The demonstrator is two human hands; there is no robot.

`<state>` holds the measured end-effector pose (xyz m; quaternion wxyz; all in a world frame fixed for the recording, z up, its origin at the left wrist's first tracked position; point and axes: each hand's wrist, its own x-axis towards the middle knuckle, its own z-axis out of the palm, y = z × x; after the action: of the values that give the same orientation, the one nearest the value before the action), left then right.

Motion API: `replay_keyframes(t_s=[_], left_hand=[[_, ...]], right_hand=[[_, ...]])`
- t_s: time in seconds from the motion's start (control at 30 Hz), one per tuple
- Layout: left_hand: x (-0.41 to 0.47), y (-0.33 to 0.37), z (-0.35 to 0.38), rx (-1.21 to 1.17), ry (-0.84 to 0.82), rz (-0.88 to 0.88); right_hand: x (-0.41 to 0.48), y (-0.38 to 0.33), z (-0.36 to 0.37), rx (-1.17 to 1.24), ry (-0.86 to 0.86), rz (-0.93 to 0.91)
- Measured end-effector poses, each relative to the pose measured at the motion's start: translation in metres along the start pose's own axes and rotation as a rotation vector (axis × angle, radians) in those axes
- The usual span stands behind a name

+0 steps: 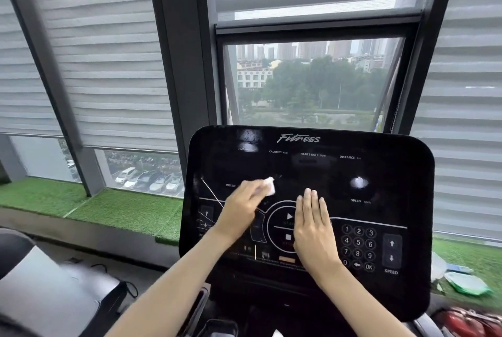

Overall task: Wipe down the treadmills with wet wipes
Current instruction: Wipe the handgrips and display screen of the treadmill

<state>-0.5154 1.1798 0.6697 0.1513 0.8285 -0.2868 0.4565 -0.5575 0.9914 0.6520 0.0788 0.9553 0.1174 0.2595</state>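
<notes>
The treadmill's glossy black console [380, 173] fills the lower middle of the head view, with a keypad, arrow keys and a round start/stop control. My left hand [240, 207] holds a small folded white wet wipe [269, 186] against the panel's left-centre, near the INCLINE label. My right hand [312, 225] lies flat on the console, fingers straight and together, covering the right side of the round start control. Both forearms reach up from the bottom edge.
Behind the console stands a window [307, 84] with grey blinds on either side. A ledge covered in green artificial turf [89, 209] runs left and right; packets [467, 282] lie on it at the right. Another grey machine [40, 290] sits lower left.
</notes>
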Motion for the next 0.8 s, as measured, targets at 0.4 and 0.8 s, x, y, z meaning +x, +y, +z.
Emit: replay_keyframes(t_s=[0.4,0.8], left_hand=[[0.014,0.024,0.015,0.029,0.070,-0.055],[0.003,0.005,0.013,0.055,0.226,-0.511]], right_hand=[[0.000,0.000,0.012,0.007,0.105,-0.001],[0.001,-0.002,0.013,0.010,0.147,-0.005]])
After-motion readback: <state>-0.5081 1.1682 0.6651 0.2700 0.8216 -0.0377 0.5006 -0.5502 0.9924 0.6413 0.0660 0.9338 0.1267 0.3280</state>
